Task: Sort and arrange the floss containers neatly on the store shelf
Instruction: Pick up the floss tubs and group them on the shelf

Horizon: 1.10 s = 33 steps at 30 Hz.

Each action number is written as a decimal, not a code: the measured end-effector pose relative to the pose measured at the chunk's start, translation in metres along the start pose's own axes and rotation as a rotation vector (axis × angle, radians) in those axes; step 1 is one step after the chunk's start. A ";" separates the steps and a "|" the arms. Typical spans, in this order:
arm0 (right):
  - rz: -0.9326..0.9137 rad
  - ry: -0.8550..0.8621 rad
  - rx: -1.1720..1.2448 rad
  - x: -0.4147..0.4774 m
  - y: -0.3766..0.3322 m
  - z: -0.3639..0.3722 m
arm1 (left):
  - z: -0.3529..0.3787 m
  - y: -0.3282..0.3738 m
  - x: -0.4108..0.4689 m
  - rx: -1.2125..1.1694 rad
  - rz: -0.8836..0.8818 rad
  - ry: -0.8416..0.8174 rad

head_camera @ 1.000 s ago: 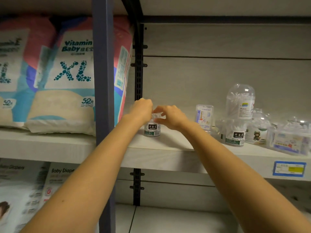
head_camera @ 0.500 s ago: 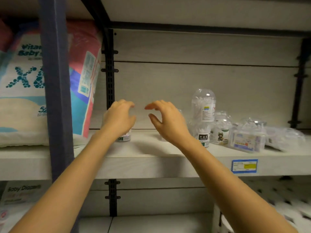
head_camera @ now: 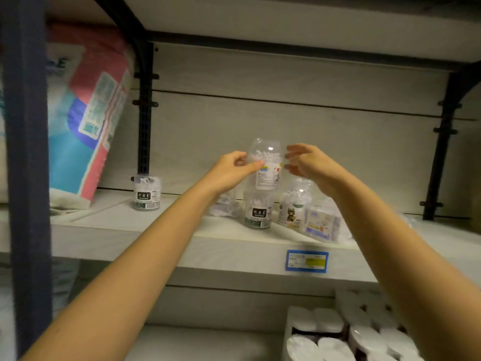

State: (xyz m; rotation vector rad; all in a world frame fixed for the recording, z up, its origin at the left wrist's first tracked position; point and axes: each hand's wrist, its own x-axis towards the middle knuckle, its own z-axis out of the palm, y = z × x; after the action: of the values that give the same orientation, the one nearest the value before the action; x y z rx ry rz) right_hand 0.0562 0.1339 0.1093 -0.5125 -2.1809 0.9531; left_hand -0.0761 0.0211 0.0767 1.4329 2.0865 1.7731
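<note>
"DENTAL FLOSS" reads in pale letters on the dark label of the left jar (head_camera: 147,192), which stands alone near the black upright. The lower jar (head_camera: 258,211), mid-shelf, carries the same words. The dome jar (head_camera: 265,165) stands on top of the lower jar, and its white label is too blurred to read. A bottle (head_camera: 294,207) with a cartoon animal and a clear box (head_camera: 322,225) crowd in on the right.

The shelf (head_camera: 156,235) is pale wood-grain with a blue and yellow price tag (head_camera: 307,260) on its edge. A diaper pack (head_camera: 88,113) leans at the left. All the jars hold white floss picks.

The left hand (head_camera: 231,169) lays its thumb on the dome jar's side with its fingers curled, and I cannot tell whether it grips. The right hand (head_camera: 309,165) is spread just beside the jar.
</note>
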 end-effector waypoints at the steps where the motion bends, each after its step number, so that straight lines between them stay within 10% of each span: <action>1: 0.027 -0.045 -0.004 -0.002 0.000 0.001 | 0.002 -0.002 0.003 -0.032 -0.023 -0.009; 33: -0.349 -0.074 -0.010 -0.150 0.050 -0.049 | 0.033 0.042 -0.127 -0.294 0.000 -0.216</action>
State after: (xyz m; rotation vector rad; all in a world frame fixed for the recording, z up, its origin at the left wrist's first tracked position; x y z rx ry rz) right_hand 0.1986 0.1022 0.0299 -0.0941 -2.2446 0.7802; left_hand 0.0401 -0.0415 0.0359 1.4635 1.6444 1.7461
